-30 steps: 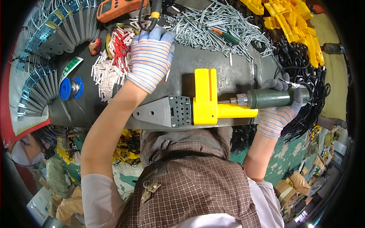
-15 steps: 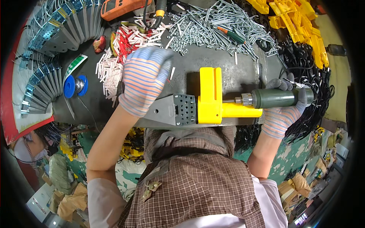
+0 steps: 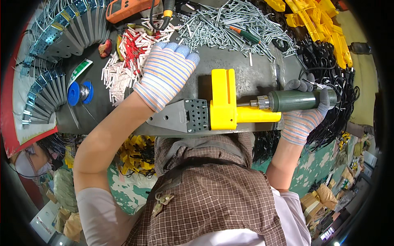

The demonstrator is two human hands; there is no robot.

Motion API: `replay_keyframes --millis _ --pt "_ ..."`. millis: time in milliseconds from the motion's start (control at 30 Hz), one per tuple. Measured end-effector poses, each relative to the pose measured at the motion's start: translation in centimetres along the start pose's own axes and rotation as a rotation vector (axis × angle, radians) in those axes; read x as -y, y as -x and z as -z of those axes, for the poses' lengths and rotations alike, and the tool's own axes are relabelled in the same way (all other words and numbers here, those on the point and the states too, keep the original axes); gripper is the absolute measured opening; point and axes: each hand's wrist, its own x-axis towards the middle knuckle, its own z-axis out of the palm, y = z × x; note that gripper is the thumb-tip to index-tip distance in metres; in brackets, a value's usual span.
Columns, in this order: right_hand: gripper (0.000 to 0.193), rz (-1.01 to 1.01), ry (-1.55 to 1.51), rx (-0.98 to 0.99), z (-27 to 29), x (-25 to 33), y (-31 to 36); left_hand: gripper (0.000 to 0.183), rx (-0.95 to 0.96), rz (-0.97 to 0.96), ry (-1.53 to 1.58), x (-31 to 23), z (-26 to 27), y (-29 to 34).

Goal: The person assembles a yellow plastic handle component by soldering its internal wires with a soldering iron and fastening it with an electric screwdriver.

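Observation:
My right hand (image 3: 304, 123), in a striped glove with grey fingertips, is wrapped round a dark green electric screwdriver (image 3: 293, 101). The screwdriver lies sideways, its bit pointing left at a yellow plastic handle (image 3: 223, 100) near the table's front edge. A grey metal blade with a perforated end (image 3: 174, 116) meets the handle's left side. Beyond the blade, my left hand (image 3: 168, 74) reaches to the near edge of a pile of small nuts (image 3: 197, 39). Its fingers are curled and pressed together; their tips, and anything in them, are hidden.
Long screws (image 3: 246, 24) heap at the back, with a green-handled screwdriver (image 3: 246, 35) on them. White and red sleeves (image 3: 119, 80) lie left of my hand. A blue solder spool (image 3: 74, 93), wired metal plates (image 3: 45, 90), yellow parts (image 3: 312, 24) and black cables (image 3: 340, 94) surround the work area.
My left hand has moved right and away from me, up to the nuts, its fingers curling. The right hand, screwdriver and handle stay almost where they were.

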Motion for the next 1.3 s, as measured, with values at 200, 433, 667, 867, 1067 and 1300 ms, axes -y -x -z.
replay_keyframes --millis 200,433,667,867,1067,1300 --pt "0.045 0.01 0.028 0.011 -0.3 -0.2 0.0 0.012 0.151 0.072 -0.098 -0.4 1.0 -1.9" --pt "0.045 0.05 0.028 -0.027 0.1 0.0 0.0 0.015 0.098 0.17 0.139 -1.6 2.3 -0.1" --pt "0.042 -0.023 0.013 0.097 0.0 0.4 0.2 0.017 -0.428 0.714 0.765 -10.3 2.1 7.1" --pt "0.039 -0.004 0.036 0.027 0.1 0.6 0.4 0.017 -0.449 0.627 0.563 -10.6 1.6 6.6" --pt "0.034 0.023 0.06 0.024 -0.1 0.4 0.7 0.018 -0.451 0.537 0.55 -10.4 0.9 6.9" --pt "0.033 -0.012 -0.058 0.104 -0.2 0.2 0.8 0.02 -0.451 0.517 0.549 -10.4 0.8 6.9"
